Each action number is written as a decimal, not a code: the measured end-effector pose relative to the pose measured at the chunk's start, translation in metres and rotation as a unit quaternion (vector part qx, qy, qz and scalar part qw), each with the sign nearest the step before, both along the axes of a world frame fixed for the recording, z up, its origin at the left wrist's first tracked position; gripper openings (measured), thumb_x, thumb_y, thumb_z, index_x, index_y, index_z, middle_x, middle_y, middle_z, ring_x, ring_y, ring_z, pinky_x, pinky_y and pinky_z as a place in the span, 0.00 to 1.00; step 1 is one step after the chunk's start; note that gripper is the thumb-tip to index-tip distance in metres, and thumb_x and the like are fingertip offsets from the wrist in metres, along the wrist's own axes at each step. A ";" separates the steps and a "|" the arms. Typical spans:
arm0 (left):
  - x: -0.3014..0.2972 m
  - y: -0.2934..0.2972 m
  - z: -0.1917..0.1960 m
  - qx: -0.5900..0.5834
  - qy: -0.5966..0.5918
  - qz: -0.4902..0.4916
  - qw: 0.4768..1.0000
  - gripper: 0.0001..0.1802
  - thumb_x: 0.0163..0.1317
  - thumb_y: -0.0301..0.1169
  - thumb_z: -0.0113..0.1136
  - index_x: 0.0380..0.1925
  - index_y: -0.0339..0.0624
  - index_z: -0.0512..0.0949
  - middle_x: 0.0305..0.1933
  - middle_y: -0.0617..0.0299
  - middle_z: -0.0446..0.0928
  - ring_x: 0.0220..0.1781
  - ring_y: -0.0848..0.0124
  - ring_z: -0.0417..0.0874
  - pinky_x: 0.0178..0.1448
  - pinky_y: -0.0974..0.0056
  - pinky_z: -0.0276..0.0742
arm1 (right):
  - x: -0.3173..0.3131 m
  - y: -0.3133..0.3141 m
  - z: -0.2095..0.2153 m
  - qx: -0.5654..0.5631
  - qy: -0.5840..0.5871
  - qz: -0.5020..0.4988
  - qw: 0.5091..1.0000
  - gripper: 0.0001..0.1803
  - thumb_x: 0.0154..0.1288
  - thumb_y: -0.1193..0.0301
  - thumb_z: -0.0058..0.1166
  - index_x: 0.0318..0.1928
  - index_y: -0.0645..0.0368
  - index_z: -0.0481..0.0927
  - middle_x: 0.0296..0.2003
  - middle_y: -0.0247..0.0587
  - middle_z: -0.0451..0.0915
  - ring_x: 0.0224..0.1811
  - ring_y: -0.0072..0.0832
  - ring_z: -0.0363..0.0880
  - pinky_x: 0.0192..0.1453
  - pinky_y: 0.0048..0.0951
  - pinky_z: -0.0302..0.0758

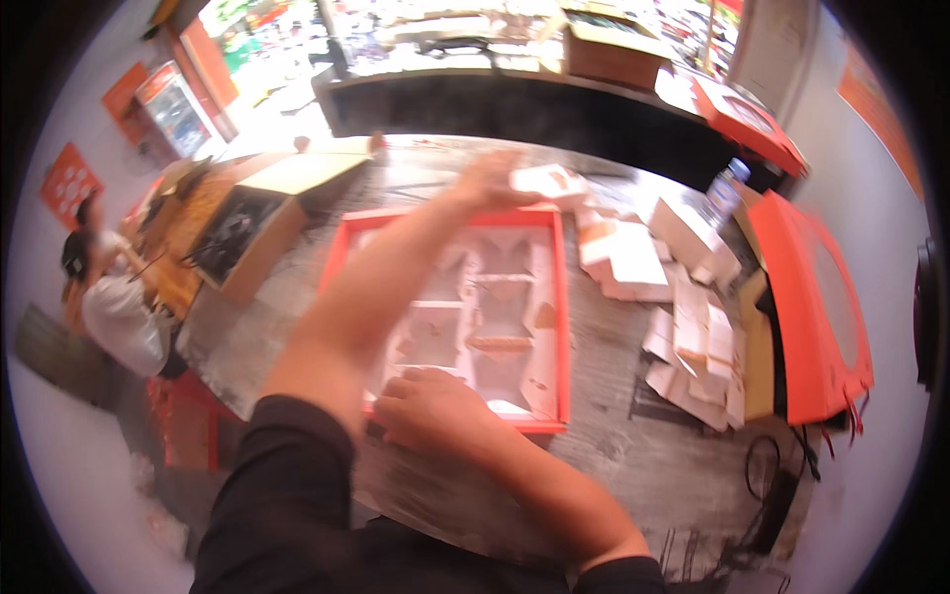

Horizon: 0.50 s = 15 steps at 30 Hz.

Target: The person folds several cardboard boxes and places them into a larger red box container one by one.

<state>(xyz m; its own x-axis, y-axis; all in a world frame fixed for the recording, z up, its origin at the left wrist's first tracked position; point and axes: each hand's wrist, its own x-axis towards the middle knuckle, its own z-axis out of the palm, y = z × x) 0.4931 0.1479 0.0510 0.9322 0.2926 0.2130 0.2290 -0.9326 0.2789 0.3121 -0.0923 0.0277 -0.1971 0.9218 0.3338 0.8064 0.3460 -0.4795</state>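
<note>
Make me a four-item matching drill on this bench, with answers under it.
1. Left hand
2. Right hand
3. Bottle
4. Box

A. Red-rimmed, divided into compartments
B. By the near edge of the red-rimmed item
C. Clear, over on the right
D. By the far edge of the red-rimmed item

Pairs: 1-D, 2-B, 3-C, 4-A

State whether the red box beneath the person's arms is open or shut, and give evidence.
Open: no lid covers the red box, and its white divided insert shows inside.
</note>
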 end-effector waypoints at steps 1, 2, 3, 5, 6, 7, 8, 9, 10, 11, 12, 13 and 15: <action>0.019 -0.017 0.010 -0.032 0.058 0.009 0.998 0.58 0.49 0.62 0.71 0.73 0.36 0.65 0.75 0.40 0.66 0.77 0.48 0.66 0.80 0.53 0.59 | 0.003 -0.001 -0.012 0.013 0.008 -0.012 1.000 0.17 0.59 0.60 0.67 0.43 0.57 0.84 0.42 0.42 0.84 0.52 0.42 0.81 0.58 0.40 0.77; 0.039 -0.020 0.005 -0.067 0.060 0.017 0.996 0.60 0.44 0.63 0.74 0.74 0.40 0.65 0.75 0.42 0.67 0.77 0.49 0.65 0.80 0.53 0.59 | 0.002 -0.001 -0.019 0.025 0.017 -0.019 0.999 0.19 0.58 0.59 0.67 0.44 0.58 0.84 0.41 0.41 0.84 0.52 0.42 0.81 0.58 0.39 0.77; 0.052 -0.025 0.007 -0.057 0.090 0.050 0.993 0.62 0.42 0.63 0.75 0.74 0.42 0.64 0.75 0.43 0.67 0.78 0.50 0.64 0.80 0.51 0.58 | 0.002 0.000 -0.012 -0.043 0.033 -0.045 0.998 0.17 0.59 0.61 0.66 0.44 0.57 0.84 0.43 0.42 0.83 0.52 0.43 0.81 0.59 0.40 0.76; 0.083 -0.050 0.009 -0.043 0.123 0.071 0.989 0.65 0.37 0.63 0.77 0.76 0.47 0.62 0.74 0.45 0.69 0.78 0.52 0.65 0.79 0.44 0.57 | 0.015 -0.007 -0.010 -0.028 0.042 -0.065 0.997 0.17 0.59 0.61 0.65 0.45 0.57 0.84 0.43 0.42 0.83 0.52 0.43 0.81 0.59 0.40 0.76; 0.086 -0.047 0.006 -0.030 0.134 0.089 0.987 0.67 0.35 0.63 0.78 0.77 0.49 0.61 0.73 0.45 0.70 0.77 0.53 0.66 0.78 0.39 0.57 | 0.013 -0.006 -0.011 -0.015 0.046 -0.056 0.997 0.17 0.60 0.61 0.65 0.45 0.57 0.84 0.44 0.43 0.83 0.52 0.43 0.81 0.59 0.40 0.76; 0.088 -0.037 0.008 -0.023 0.158 0.100 0.982 0.67 0.35 0.61 0.78 0.77 0.48 0.60 0.72 0.46 0.71 0.76 0.53 0.68 0.77 0.35 0.56 | 0.012 -0.003 -0.010 -0.001 0.050 -0.046 0.998 0.17 0.60 0.61 0.65 0.45 0.58 0.84 0.44 0.43 0.83 0.52 0.43 0.81 0.59 0.41 0.76; 0.087 -0.037 0.004 -0.030 0.192 0.105 0.975 0.67 0.35 0.59 0.78 0.77 0.48 0.59 0.72 0.46 0.72 0.75 0.53 0.69 0.76 0.32 0.55 | 0.009 -0.003 -0.014 0.000 0.061 -0.038 0.997 0.17 0.60 0.61 0.65 0.45 0.58 0.84 0.44 0.43 0.83 0.52 0.43 0.81 0.59 0.41 0.76; 0.091 -0.037 0.005 -0.069 0.201 0.108 0.971 0.57 0.37 0.51 0.79 0.71 0.48 0.67 0.71 0.49 0.73 0.74 0.50 0.70 0.77 0.38 0.58 | 0.012 -0.001 -0.015 0.004 0.064 -0.035 0.997 0.17 0.60 0.61 0.65 0.45 0.58 0.84 0.44 0.43 0.83 0.53 0.43 0.81 0.59 0.41 0.76; 0.092 -0.029 -0.003 -0.084 0.215 0.107 0.967 0.57 0.37 0.50 0.79 0.70 0.48 0.67 0.70 0.50 0.73 0.73 0.50 0.71 0.76 0.39 0.61 | 0.011 0.000 -0.017 0.008 0.071 -0.030 0.997 0.17 0.60 0.61 0.65 0.45 0.58 0.84 0.44 0.43 0.83 0.53 0.43 0.81 0.59 0.41 0.76; 0.092 -0.020 -0.013 -0.098 0.228 0.107 0.963 0.56 0.37 0.49 0.79 0.70 0.47 0.67 0.70 0.50 0.73 0.73 0.50 0.72 0.75 0.40 0.63 | 0.010 0.001 -0.019 0.012 0.077 -0.025 0.997 0.17 0.60 0.61 0.65 0.45 0.58 0.84 0.44 0.43 0.83 0.53 0.43 0.81 0.59 0.41 0.76; 0.095 -0.020 -0.015 -0.109 0.238 0.099 0.960 0.56 0.37 0.47 0.79 0.70 0.47 0.67 0.70 0.50 0.74 0.72 0.50 0.73 0.74 0.41 0.66 | 0.010 -0.002 -0.018 0.016 0.079 -0.024 0.996 0.17 0.60 0.61 0.65 0.45 0.58 0.84 0.44 0.43 0.83 0.53 0.43 0.81 0.59 0.41 0.76; 0.098 -0.021 -0.019 -0.082 0.204 0.093 0.971 0.55 0.38 0.46 0.78 0.70 0.46 0.67 0.69 0.47 0.73 0.70 0.49 0.75 0.70 0.46 0.73 | 0.011 -0.003 -0.018 0.022 0.080 -0.026 0.996 0.17 0.60 0.62 0.65 0.45 0.58 0.84 0.45 0.43 0.83 0.53 0.43 0.81 0.59 0.41 0.76; 0.106 -0.035 -0.015 -0.059 0.132 0.100 0.984 0.55 0.40 0.47 0.77 0.71 0.45 0.66 0.68 0.46 0.73 0.69 0.48 0.75 0.70 0.48 0.74 | 0.019 -0.008 -0.023 0.032 0.085 -0.036 0.995 0.17 0.60 0.62 0.65 0.45 0.58 0.84 0.45 0.43 0.83 0.53 0.43 0.80 0.59 0.41 0.76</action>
